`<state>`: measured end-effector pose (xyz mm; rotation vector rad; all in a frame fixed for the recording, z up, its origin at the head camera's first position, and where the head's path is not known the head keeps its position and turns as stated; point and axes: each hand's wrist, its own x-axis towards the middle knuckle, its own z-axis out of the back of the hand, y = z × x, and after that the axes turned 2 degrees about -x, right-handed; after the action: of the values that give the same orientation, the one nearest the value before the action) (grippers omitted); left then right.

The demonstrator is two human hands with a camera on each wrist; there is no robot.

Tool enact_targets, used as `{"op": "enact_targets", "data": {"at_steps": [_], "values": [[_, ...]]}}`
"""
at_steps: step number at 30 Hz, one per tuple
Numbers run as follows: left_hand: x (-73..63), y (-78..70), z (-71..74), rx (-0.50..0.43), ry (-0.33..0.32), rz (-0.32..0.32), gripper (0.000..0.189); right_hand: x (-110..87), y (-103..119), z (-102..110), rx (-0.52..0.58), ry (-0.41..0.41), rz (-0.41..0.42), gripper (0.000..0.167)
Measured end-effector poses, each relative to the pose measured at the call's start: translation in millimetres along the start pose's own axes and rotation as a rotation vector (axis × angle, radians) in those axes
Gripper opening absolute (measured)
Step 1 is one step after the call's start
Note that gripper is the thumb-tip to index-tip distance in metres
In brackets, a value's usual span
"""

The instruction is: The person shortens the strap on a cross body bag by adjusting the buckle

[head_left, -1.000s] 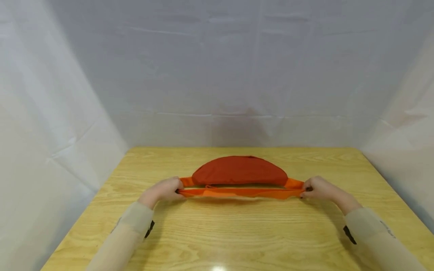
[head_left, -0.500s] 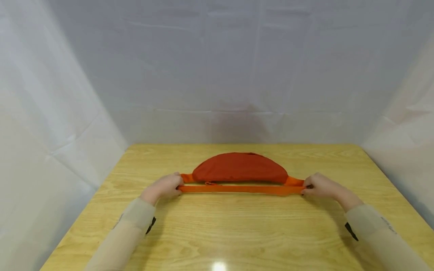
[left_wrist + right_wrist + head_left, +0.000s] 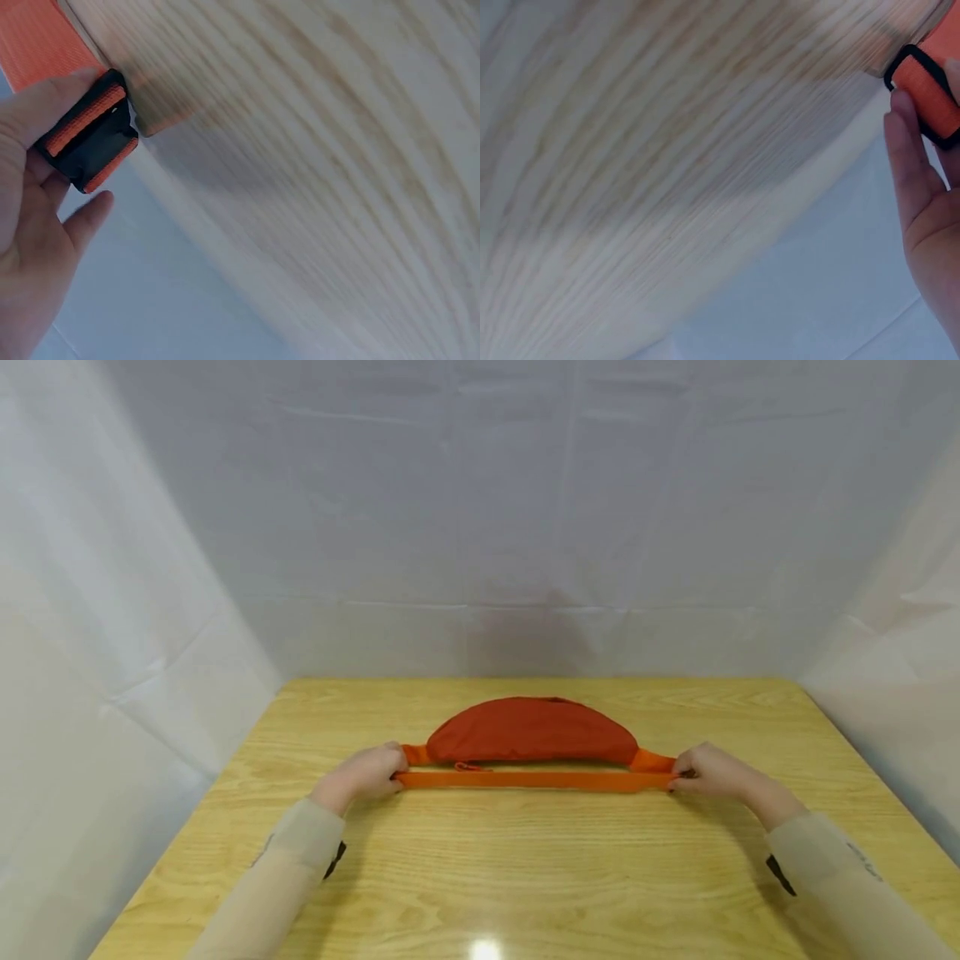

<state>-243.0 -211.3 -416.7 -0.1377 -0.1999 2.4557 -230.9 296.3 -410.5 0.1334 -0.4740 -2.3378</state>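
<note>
A dark red waist bag (image 3: 532, 731) lies on the wooden table, curved edge away from me. Its orange strap (image 3: 525, 780) runs straight across in front of the bag, flat and fairly taut. At the left end my left hand (image 3: 367, 771) pinches a black plastic strap buckle (image 3: 94, 135) threaded with orange webbing, thumb on top. On the opposite side my right hand (image 3: 712, 770) holds the strap's other end at a black-framed strap buckle (image 3: 932, 69), partly cut off in the right wrist view. A small orange zipper pull (image 3: 467, 767) shows between bag and strap.
The light wooden table (image 3: 480, 868) has its far edge just behind the bag. White sheeting (image 3: 480, 527) hangs at the back and along both sides. A bright light reflection lies near the front of the table.
The front strap, which was slack and twisted a second ago, now lies flat and straight between both hands. The hands have barely moved and keep their hold.
</note>
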Motion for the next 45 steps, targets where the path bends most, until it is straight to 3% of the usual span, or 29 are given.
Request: {"op": "enact_targets", "data": {"at_steps": [6, 9, 14, 22, 28, 32, 34, 37, 40, 43, 45], "values": [[2.6, -3.5, -2.4, 0.037, 0.024, -0.036, 0.015, -7.7, 12, -3, -0.107, 0.006, 0.000, 0.016], [1.2, -6.2, -3.8, -0.031, 0.034, -0.014, 0.013, -6.9, 17, -5, -0.120, 0.012, 0.014, 0.013], [-4.1, -15.6, -8.9, -0.108, 0.054, -0.061, 0.011, -8.4, 26, -9, -0.081, 0.034, 0.025, 0.003], [-19.6, -24.7, -7.3, -0.060, -0.008, -0.084, 0.018, -14.5, 36, -12, -0.073, 0.023, 0.066, 0.012], [-20.0, -31.7, -5.0, -0.029, 0.027, -0.124, 0.016, -16.9, 40, -10, -0.070, 0.058, 0.045, 0.011], [-17.2, -34.2, -3.9, -0.121, 0.026, -0.114, 0.003, -19.4, 42, -5, -0.019, 0.063, 0.025, 0.019], [-15.1, -33.0, -1.9, -0.188, -0.005, -0.123, 0.009, -20.3, 42, -2, 0.022, 0.034, 0.031, 0.021], [-11.6, -29.9, 2.7, -0.230, -0.105, -0.095, 0.016, -18.4, 39, 2, 0.061, -0.051, 0.032, 0.020], [-6.9, -26.9, 7.6, -0.231, -0.179, -0.001, 0.019, -10.3, 34, 3, 0.038, -0.118, -0.008, 0.018], [0.2, -24.1, 9.1, -0.232, -0.164, 0.093, 0.023, 1.1, 30, 2, 0.007, -0.080, -0.075, 0.020], [6.3, -22.8, 7.6, -0.236, -0.119, 0.115, 0.024, 8.7, 28, 1, 0.014, -0.009, -0.104, 0.023]]}}
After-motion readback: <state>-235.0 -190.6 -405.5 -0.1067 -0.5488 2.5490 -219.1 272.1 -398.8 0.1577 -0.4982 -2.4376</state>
